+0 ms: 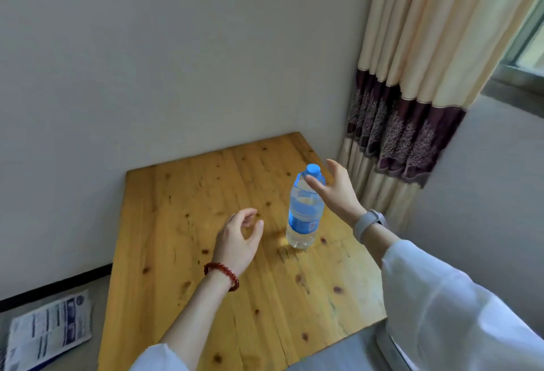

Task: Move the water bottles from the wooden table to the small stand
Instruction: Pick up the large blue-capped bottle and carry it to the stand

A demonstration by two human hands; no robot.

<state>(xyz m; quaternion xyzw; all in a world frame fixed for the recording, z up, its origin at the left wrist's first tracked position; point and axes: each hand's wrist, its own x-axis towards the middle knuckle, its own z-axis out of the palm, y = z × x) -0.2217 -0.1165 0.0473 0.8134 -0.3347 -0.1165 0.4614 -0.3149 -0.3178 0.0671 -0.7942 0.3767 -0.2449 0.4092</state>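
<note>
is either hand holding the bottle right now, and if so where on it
Nothing is held. The right hand is spread open around the neck of the bottle, with no grip closed on it. The left hand hangs loosely curled over the table, holding nothing.

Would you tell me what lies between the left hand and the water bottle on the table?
Nothing: the head view shows only bare wooden table between the left hand and the water bottle.

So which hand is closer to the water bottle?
Right. The right hand is open at the water bottle's neck, on its right side; the left hand hangs to its left, apart from it.
</note>
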